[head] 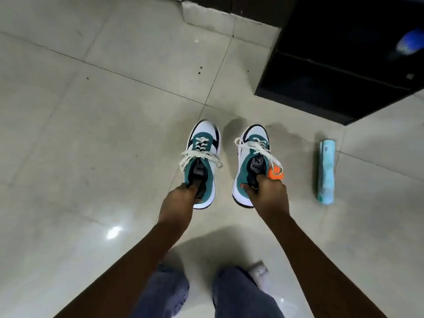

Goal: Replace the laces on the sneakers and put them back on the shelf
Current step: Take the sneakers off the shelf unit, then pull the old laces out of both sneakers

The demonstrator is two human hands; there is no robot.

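Both sneakers laced, so this looks like the carry-back step. Left hand [183,195] grips the heel collar of the left sneaker [203,157]; right hand [268,191] grips the right sneaker [251,161] the same way, fingers curled inside, an orange item [275,172] pinched alongside. Shoes sit centre frame, toes pointing away. Next: swing them to the dark shelf [339,83], upper right. Teal roll [326,172] lies on the floor at right.
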